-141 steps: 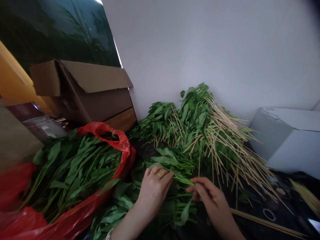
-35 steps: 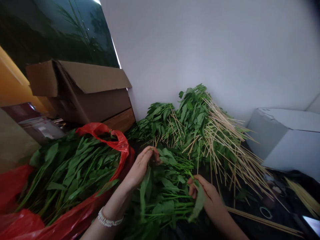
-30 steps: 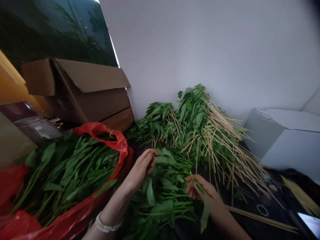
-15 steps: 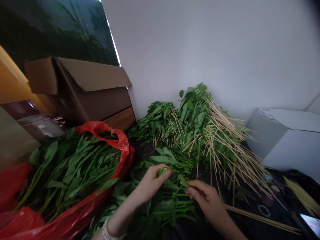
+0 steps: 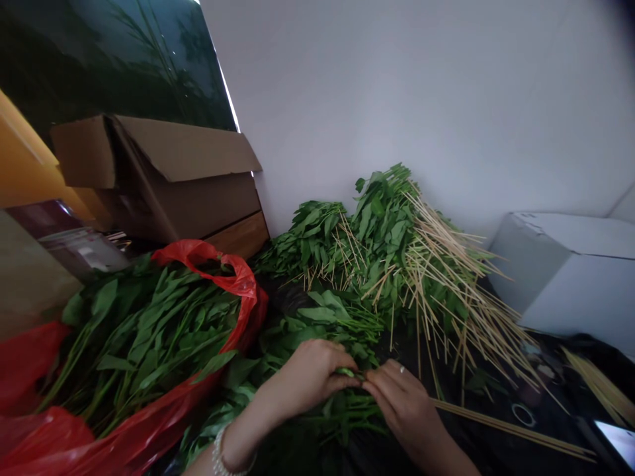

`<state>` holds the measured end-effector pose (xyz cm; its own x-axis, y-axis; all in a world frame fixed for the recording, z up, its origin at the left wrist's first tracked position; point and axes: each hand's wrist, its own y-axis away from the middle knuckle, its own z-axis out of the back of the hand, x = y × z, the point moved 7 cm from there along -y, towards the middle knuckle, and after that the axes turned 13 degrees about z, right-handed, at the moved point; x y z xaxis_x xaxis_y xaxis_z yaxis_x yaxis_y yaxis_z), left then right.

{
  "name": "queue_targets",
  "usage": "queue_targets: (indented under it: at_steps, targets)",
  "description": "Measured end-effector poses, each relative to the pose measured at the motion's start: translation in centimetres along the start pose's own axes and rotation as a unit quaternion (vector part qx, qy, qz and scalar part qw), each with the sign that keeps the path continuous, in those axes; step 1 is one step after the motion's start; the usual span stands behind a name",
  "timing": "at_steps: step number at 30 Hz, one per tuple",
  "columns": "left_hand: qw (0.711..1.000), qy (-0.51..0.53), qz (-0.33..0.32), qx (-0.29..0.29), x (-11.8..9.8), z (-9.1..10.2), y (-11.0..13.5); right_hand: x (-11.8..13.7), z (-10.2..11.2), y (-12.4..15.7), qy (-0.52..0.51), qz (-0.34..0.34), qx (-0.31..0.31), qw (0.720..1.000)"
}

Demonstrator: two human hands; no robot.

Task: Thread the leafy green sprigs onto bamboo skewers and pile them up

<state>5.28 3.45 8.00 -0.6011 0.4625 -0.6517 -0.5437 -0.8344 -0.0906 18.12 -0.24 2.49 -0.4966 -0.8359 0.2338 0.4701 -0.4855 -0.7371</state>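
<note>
My left hand [image 5: 315,377], with a beaded bracelet at the wrist, is closed on green water spinach stems [image 5: 347,373]. Fingertips of my right hand [image 5: 399,403] pinch at the same stems, almost touching the left fingertips; the exact grip is partly hidden. Beneath both hands spreads a layer of loose water spinach [image 5: 327,314], leaves to the left and cut stems to the right. Beyond it, bundles of leafy greens [image 5: 389,228] threaded on thin bamboo skewers [image 5: 446,258] are heaped against the wall.
At the left, a red plastic bag [image 5: 248,291] brims with more greens [image 5: 163,330]. An open cardboard box [image 5: 198,198] stands behind it. To the right are a white box [image 5: 575,284], loose skewers [image 5: 516,430], a tape-like ring [image 5: 524,416] and a lit screen [image 5: 618,446].
My hands have come together from being apart, the left moving slightly down and right. My right fingers now meet the stems at the left hand. The heap and bag stay put.
</note>
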Motion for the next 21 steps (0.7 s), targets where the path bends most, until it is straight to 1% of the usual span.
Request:
queue_targets:
  at_steps: [1,3,4,5,7,9,10,13,18,21]
  targets:
    - [0.999,0.04,0.012,-0.004,0.2,0.9,0.0,-0.2,0.4,-0.1,-0.001,-0.009,-0.013,1.0]
    - [0.986,0.148,0.066,-0.033,1.4,3.0,0.1,-0.7,0.9,-0.1,-0.002,-0.039,-0.032,0.999]
    - [0.971,0.21,0.098,-0.051,2.3,4.0,0.3,-0.9,0.9,-0.2,-0.002,-0.05,-0.026,0.998]
    - [0.951,0.274,0.125,-0.066,3.1,4.8,0.5,-1.0,0.6,-0.2,-0.002,-0.054,-0.007,0.999]
    - [0.903,0.394,0.156,-0.072,4.5,5.6,1.0,-1.0,-0.4,-0.1,0.008,-0.049,0.05,0.997]
    - [0.852,0.495,0.163,-0.051,5.3,5.4,1.3,-0.9,-1.6,0.3,0.037,-0.043,0.097,0.994]
    - [0.827,0.536,0.165,-0.037,5.5,5.0,1.5,-0.9,-2.1,0.5,0.055,-0.04,0.11,0.992]
    - [0.764,0.621,0.175,-0.005,5.6,4.0,1.8,-1.1,-3.0,1.2,0.097,-0.03,0.116,0.988]
    - [0.689,0.703,0.176,-0.003,5.6,3.6,2.1,-1.7,-3.5,1.9,0.118,-0.016,0.112,0.987]
    - [0.654,0.738,0.164,0.01,5.6,3.5,2.1,-1.6,-3.3,1.7,0.12,-0.015,0.105,0.987]
